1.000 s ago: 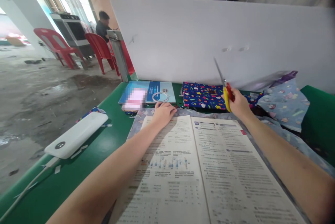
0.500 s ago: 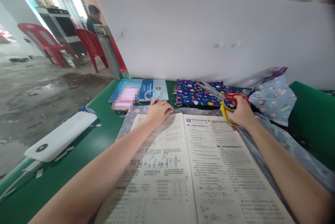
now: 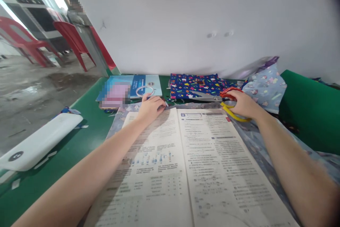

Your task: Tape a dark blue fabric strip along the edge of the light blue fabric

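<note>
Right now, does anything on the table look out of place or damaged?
Small white scraps lie beside the white device on the table, like stray litter. I see no clear damage on the open book or scissors.

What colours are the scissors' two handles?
One handle is red, the other handle yellow; clearest in the head view.

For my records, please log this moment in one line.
left hand: at top of open book | right hand: holds scissors, handles apart
</note>
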`<state>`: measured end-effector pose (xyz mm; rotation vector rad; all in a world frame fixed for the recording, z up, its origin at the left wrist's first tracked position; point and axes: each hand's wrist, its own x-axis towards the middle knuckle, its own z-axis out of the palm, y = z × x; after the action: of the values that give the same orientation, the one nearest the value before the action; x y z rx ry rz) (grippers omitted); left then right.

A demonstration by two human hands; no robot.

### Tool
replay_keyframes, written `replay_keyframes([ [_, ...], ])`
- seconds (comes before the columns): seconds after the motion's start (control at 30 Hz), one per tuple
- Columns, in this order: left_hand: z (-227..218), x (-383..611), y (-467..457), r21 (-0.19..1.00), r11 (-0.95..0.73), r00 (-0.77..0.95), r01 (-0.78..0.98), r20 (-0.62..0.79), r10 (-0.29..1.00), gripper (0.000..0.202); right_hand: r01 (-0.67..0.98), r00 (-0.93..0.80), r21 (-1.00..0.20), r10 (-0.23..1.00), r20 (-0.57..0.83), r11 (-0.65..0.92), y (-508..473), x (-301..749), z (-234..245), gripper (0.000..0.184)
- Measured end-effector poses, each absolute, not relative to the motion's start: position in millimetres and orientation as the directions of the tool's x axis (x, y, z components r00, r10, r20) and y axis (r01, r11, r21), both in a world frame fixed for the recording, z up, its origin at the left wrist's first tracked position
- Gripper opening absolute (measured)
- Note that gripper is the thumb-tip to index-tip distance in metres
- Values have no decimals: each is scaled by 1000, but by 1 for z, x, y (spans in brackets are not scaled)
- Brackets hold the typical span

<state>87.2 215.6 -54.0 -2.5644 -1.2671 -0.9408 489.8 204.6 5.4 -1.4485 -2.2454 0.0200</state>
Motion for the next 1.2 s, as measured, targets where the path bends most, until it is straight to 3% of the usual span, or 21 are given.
replay_keyframes([
  [0.43, -50, 91, 210, 116, -620, 446, 776, 595, 669, 11, 892, -374, -136, 872, 314, 432, 209, 494, -7, 38],
  [0.8, -48, 91, 208, 165, -609, 420, 776, 586, 693, 12, 932, -349, 21, 877, 331, 362, 213, 487, -11, 43],
  [1.2, -49, 91, 209, 133, -623, 439, 771, 598, 671, 13, 906, -345, -151, 898, 274, 395, 207, 477, -4, 40],
])
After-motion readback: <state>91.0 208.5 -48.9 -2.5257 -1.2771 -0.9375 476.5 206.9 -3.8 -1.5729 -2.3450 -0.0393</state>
